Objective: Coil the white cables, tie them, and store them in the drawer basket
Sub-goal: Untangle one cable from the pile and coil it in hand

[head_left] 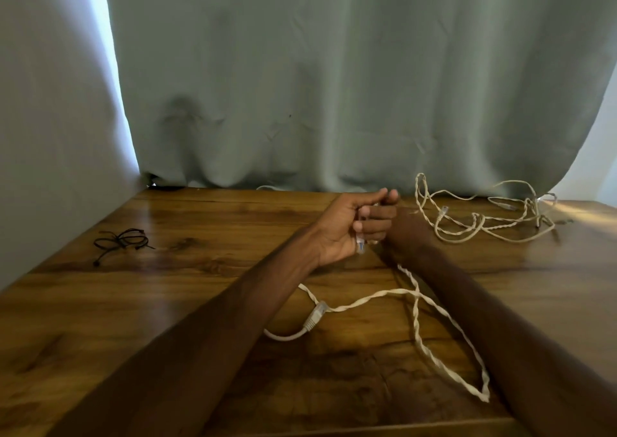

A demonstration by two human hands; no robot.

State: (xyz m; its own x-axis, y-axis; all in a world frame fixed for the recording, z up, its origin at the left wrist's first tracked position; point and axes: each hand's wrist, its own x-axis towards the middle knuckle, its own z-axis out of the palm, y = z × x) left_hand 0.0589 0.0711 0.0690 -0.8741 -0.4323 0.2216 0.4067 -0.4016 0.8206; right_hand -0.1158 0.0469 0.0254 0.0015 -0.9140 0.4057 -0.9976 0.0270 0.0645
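My left hand (344, 229) is raised over the middle of the wooden table (200, 303), fingers curled round one end of a white twisted cable (417, 316); a clear plug (360, 247) sticks out below the fist. The cable trails back toward me in a loose loop, with its other plug (314, 318) lying beside my left forearm. My right hand (405, 233) sits right behind the left one and is mostly hidden; its fingers cannot be made out. A second white cable (484, 219) lies tangled at the back right. No drawer basket is in view.
A small bundle of black ties (122, 239) lies at the table's left side. A grey-green curtain (334, 86) hangs along the table's far edge, and a pale wall (50, 136) closes off the left.
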